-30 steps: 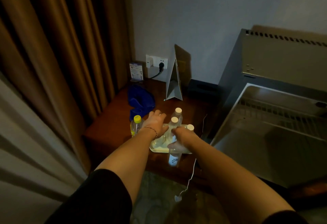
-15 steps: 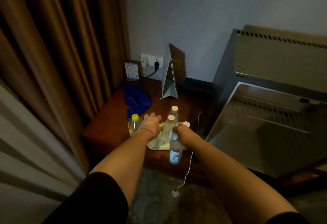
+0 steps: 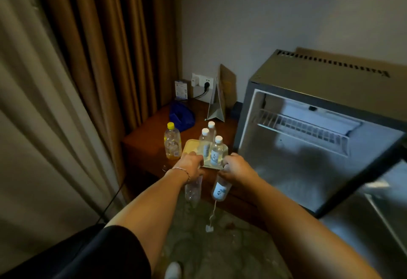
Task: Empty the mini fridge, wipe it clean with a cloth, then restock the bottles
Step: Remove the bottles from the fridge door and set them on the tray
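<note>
Left hand (image 3: 191,166) now gripping a clear bottle (image 3: 193,189) by its top, lifted off the tray (image 3: 191,146), right hand (image 3: 235,168) likewise holding a labelled bottle (image 3: 220,189), three white-capped bottles (image 3: 217,153) remaining on tray beside the open mini fridge (image 3: 308,142).

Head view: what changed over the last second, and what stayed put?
The left hand took hold of a clear bottle and lifted it off the tray; the right hand kept its labelled bottle, drawing it nearer. The yellow-capped bottle, blue cloth and open fridge stayed.
</note>
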`<state>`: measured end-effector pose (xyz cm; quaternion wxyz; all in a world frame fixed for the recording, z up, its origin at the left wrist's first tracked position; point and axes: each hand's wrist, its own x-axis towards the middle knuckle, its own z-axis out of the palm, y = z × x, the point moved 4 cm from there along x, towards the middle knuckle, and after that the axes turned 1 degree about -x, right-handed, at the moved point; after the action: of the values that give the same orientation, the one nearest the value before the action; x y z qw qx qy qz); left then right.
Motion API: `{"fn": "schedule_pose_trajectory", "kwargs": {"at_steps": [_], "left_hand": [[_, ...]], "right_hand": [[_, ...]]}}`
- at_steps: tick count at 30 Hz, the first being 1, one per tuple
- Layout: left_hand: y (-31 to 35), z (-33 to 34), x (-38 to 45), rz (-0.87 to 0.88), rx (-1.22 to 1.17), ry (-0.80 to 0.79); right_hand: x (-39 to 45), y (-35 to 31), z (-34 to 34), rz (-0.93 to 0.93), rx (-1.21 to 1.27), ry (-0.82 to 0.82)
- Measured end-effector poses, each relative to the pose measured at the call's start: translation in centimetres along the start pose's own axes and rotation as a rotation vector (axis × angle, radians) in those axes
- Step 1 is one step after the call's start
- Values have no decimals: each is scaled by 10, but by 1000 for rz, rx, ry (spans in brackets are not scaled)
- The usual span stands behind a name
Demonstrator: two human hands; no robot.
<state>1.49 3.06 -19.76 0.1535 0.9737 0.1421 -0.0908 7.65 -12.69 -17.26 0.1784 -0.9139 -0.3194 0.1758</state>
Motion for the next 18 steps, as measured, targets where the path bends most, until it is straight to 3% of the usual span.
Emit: {"fn": "schedule_pose_trajectory", "kwargs": {"at_steps": [10, 18], "left_hand": [[107, 40, -103, 134, -34, -35], [173, 76, -174, 297, -75, -23]], "right_hand": [[-143, 49, 9, 63, 76, 113], [-262, 88, 19, 229, 59, 238]]}}
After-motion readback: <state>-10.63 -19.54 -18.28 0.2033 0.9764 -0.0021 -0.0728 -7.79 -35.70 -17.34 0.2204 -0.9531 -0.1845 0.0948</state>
